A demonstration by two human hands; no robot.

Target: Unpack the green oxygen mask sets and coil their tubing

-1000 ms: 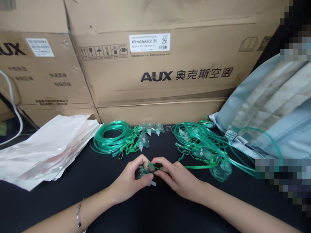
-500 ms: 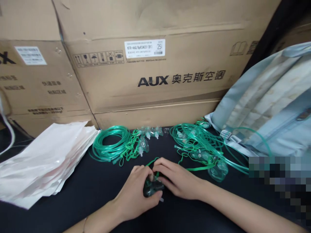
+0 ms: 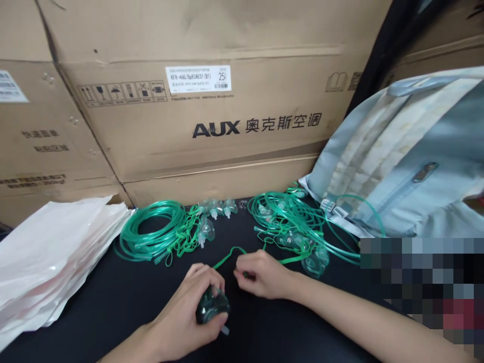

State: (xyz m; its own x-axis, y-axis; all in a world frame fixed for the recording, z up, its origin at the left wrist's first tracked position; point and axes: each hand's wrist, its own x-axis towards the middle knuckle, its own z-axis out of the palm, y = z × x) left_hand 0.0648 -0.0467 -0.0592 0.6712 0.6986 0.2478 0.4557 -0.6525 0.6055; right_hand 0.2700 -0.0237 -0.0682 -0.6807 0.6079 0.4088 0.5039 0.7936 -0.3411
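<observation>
My left hand [image 3: 189,307] is wrapped round a clear green oxygen mask [image 3: 214,305], whose pale connector sticks out below the thumb. A green elastic strap [image 3: 224,258] runs from behind the left fingers towards the right hand. My right hand [image 3: 260,275] is closed in a pinch with a bit of green strap showing in its fingers. Beyond my hands lie a coil of green tubing [image 3: 130,237], a tangle of green straps [image 3: 185,234] and several small masks [image 3: 206,229]. Another mask [image 3: 316,262] rests just past my right wrist.
A stack of white plastic bags [image 3: 53,252] lies on the left. Large cardboard boxes [image 3: 227,171] stand along the back. At the right leans a light blue backpack [image 3: 401,186], beside a second heap of green tubing [image 3: 291,209]. Everything rests on a black surface [image 3: 264,333].
My hands have moved apart, with the mask staying in the left and strap in the right. The strap now stretches between them. The camera view has turned to the right.
</observation>
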